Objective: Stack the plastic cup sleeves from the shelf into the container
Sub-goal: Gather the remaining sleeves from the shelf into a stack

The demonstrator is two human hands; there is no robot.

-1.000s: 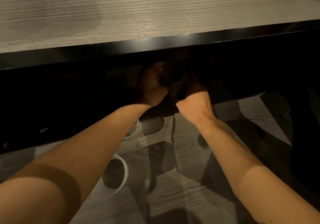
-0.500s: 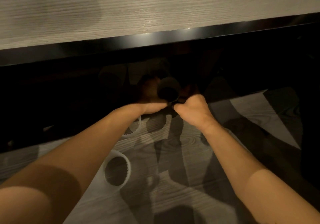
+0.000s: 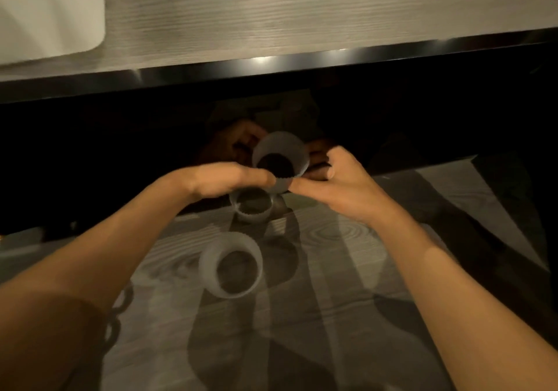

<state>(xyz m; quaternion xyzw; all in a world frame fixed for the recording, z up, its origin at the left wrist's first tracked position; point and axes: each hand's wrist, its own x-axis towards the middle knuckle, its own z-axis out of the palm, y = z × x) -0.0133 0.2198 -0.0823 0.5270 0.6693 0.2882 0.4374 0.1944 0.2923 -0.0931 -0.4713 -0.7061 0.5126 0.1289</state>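
Sleeve (image 3: 282, 149) between left hand (image 3: 223, 179), right hand (image 3: 341, 185)

The left forearm (image 3: 120, 248) and right forearm (image 3: 422, 270) reach forward, converging on the cup sleeve (image 3: 280, 152). The left hand (image 3: 229, 179) grips its left side. The right hand (image 3: 341, 185) pinches its right side, fingers curled.
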